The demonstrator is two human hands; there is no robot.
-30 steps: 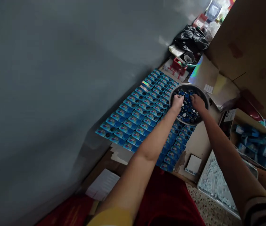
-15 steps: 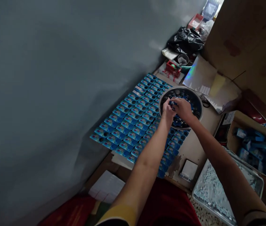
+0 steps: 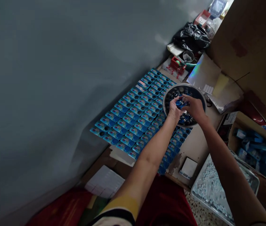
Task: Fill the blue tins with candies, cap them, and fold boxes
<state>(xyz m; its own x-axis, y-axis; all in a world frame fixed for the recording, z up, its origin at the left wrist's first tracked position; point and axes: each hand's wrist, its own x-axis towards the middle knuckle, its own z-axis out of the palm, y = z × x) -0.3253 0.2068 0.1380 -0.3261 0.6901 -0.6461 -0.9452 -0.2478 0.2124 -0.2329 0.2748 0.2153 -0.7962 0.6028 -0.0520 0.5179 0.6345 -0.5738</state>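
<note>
A round metal bowl (image 3: pixel 203 117) stands on the table, holding many small round blue and dark pieces (image 3: pixel 186 120). Both my hands are inside its rim. My left hand (image 3: pixel 174 108) is at the left of the bowl, cupped, with its fingers apart. Opposite it, my right hand (image 3: pixel 195 108) curves inward with thumb and fingers spread. Blue pieces show between the two hands; whether any rest in the fingers I cannot make out. Beside and partly under the bowl lie rows of blue printed cards (image 3: pixel 133 125), many with a round dark or blue spot at one end.
A grey wall (image 3: pixel 52 78) runs along the left. Behind the bowl are a red tape dispenser (image 3: pixel 176 64), a black plastic bag (image 3: pixel 191 36) and shiny sheets (image 3: pixel 205 72). To the right are a small scale (image 3: pixel 188 167), a tray of pale bits (image 3: pixel 210 185) and a carton of blue packs (image 3: pixel 255 147).
My hands were close together over the bowl's left part; now they are farther apart, with blue pieces visible between them. The view has shifted slightly.
</note>
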